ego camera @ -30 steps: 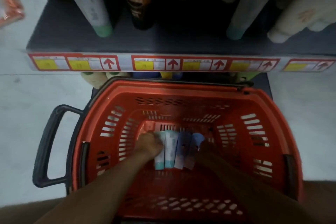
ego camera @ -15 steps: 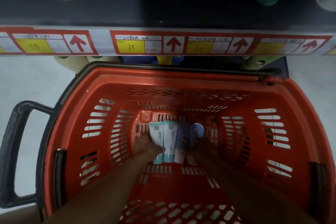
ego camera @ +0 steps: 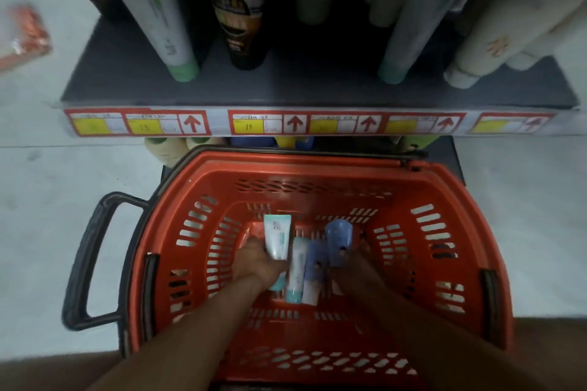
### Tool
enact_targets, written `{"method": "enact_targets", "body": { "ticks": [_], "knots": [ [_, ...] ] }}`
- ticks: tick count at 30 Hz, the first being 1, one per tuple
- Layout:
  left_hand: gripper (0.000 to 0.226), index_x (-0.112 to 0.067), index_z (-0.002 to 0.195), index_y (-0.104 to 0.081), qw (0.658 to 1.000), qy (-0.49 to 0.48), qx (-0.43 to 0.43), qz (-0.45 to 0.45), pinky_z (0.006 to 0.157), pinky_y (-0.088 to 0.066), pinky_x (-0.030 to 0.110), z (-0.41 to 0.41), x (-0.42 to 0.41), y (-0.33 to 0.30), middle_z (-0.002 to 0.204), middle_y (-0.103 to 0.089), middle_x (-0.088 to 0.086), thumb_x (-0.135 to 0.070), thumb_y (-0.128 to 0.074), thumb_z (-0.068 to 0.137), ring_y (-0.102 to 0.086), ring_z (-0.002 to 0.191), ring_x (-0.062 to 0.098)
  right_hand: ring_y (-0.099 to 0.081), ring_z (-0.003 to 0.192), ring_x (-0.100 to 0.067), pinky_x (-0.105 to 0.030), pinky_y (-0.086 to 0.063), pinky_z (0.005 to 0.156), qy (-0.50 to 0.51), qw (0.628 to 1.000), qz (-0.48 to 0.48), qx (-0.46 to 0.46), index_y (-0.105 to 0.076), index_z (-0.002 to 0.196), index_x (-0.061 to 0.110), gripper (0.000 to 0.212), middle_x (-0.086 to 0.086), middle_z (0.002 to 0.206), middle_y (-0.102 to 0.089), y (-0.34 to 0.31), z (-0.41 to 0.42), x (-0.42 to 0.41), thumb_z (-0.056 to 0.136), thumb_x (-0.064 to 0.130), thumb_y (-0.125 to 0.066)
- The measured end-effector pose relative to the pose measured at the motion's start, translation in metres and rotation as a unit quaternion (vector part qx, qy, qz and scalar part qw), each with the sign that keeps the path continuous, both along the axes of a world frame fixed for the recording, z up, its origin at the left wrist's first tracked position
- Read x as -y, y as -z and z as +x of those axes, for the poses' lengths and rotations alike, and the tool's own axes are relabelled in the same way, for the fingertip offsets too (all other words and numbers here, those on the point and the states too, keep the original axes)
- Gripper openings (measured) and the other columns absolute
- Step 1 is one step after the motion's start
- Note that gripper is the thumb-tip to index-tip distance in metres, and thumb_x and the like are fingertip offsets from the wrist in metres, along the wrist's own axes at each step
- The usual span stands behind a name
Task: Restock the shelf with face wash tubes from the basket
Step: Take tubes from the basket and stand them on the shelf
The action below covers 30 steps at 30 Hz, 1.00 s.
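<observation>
While both hands (ego camera: 259,259) (ego camera: 360,263) grip tubes, the white-teal tube (ego camera: 278,240) has lifted above its neighbours

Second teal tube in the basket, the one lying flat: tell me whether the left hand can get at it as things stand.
Probably not right away. The left hand already grips the raised teal tube, so its fingers are occupied. The flat teal tube lies uncovered right beside it.
</observation>
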<state>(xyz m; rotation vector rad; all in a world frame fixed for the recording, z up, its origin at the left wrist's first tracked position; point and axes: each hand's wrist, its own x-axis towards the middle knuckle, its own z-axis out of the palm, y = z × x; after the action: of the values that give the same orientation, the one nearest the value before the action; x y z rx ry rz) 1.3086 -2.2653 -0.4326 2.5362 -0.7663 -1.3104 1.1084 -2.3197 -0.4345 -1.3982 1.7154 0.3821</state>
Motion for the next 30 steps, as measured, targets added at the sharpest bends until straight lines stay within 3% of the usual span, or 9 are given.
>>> {"method": "enact_targets", "body": {
  "ticks": [2,4,5,8,11,17,23,27,30],
  "knots": [
    [0.055,-0.016,0.113,-0.061,1.0,0.002,0.003,-0.03,0.07,-0.048,0.026,-0.007,0.001,-0.02,0.107,-0.071,0.004,-0.031,-0.092,0.07,-0.069,0.097,0.023,-0.064,0.117,-0.028,-0.021,-0.05,0.088,-0.003,0.999,-0.04,0.005,-0.058,0.134,0.007,0.057,-0.013,0.129,-0.066,-0.015,-0.001,0.0,0.087,0.034,-0.075],
    [0.047,-0.021,0.102,-0.057,0.998,0.013,0.008,-0.062,0.068,-0.046,0.026,-0.013,0.001,-0.043,0.097,-0.067,0.0,-0.03,-0.091,0.07,-0.067,0.091,0.02,-0.07,0.106,-0.024,-0.033,-0.057,0.087,0.015,0.994,-0.101,0.025,-0.061,0.122,0.015,0.067,-0.006,0.115,-0.071,-0.024,-0.006,0.003,0.071,0.056,-0.076],
    [0.045,-0.024,0.098,-0.055,0.997,0.016,0.011,-0.078,0.067,-0.044,0.025,-0.016,0.001,-0.056,0.092,-0.064,-0.003,-0.03,-0.09,0.071,-0.064,0.086,0.018,-0.07,0.105,-0.024,-0.032,-0.057,0.086,0.022,0.992,-0.121,0.038,-0.059,0.12,0.015,0.072,-0.005,0.113,-0.071,-0.031,-0.008,0.004,0.068,0.061,-0.076],
    [0.045,-0.025,0.093,-0.052,0.991,0.017,0.014,-0.134,0.054,-0.039,0.02,-0.025,0.002,-0.094,0.085,-0.061,-0.009,-0.031,-0.091,0.071,-0.059,0.075,0.012,-0.066,0.112,-0.03,-0.026,-0.046,0.082,0.037,0.983,-0.165,0.072,-0.049,0.126,0.006,0.073,-0.009,0.121,-0.065,-0.088,-0.008,0.002,0.076,0.048,-0.081],
    [0.047,-0.024,0.093,-0.055,0.978,0.023,0.028,-0.204,0.053,-0.04,0.017,-0.035,0.003,-0.129,0.085,-0.063,-0.013,-0.032,-0.094,0.069,-0.066,0.08,0.012,-0.067,0.107,-0.031,-0.028,-0.044,0.074,0.064,0.97,-0.211,0.098,-0.047,0.118,0.008,0.067,-0.008,0.115,-0.065,-0.129,-0.014,0.002,0.076,0.048,-0.082],
    [0.047,-0.021,0.102,-0.055,0.943,0.048,0.044,-0.327,0.049,-0.042,0.008,-0.057,0.006,-0.207,0.085,-0.06,-0.018,-0.029,-0.092,0.074,-0.059,0.072,0.0,-0.067,0.084,-0.022,-0.035,-0.054,0.067,0.07,0.928,-0.334,0.148,-0.046,0.101,0.021,0.045,0.001,0.096,-0.065,-0.195,-0.03,0.005,0.076,0.042,-0.077],
    [0.048,-0.022,0.106,-0.054,0.907,0.064,0.06,-0.411,0.057,-0.049,0.012,-0.082,0.015,-0.279,0.101,-0.066,-0.008,-0.031,-0.091,0.077,-0.067,0.093,0.012,-0.066,0.083,-0.017,-0.039,-0.059,0.067,0.105,0.892,-0.408,0.161,-0.046,0.101,0.026,0.048,0.005,0.096,-0.064,-0.263,-0.049,0.013,0.071,0.05,-0.075],
    [0.049,-0.022,0.108,-0.054,0.879,0.081,0.071,-0.464,0.055,-0.05,0.012,-0.1,0.023,-0.321,0.099,-0.066,-0.011,-0.034,-0.09,0.076,-0.067,0.09,0.006,-0.066,0.082,-0.017,-0.037,-0.056,0.063,0.113,0.869,-0.452,0.164,-0.045,0.1,0.028,0.048,0.006,0.094,-0.065,-0.307,-0.065,0.023,0.072,0.053,-0.075],
    [0.048,-0.024,0.107,-0.054,0.86,0.097,0.08,-0.495,0.061,-0.052,0.013,-0.113,0.033,-0.353,0.097,-0.063,-0.015,-0.034,-0.09,0.077,-0.064,0.086,-0.001,-0.066,0.089,-0.02,-0.04,-0.057,0.07,0.124,0.845,-0.492,0.168,-0.045,0.103,0.029,0.049,0.004,0.1,-0.065,-0.34,-0.076,0.033,0.073,0.052,-0.076]
  ]
}}
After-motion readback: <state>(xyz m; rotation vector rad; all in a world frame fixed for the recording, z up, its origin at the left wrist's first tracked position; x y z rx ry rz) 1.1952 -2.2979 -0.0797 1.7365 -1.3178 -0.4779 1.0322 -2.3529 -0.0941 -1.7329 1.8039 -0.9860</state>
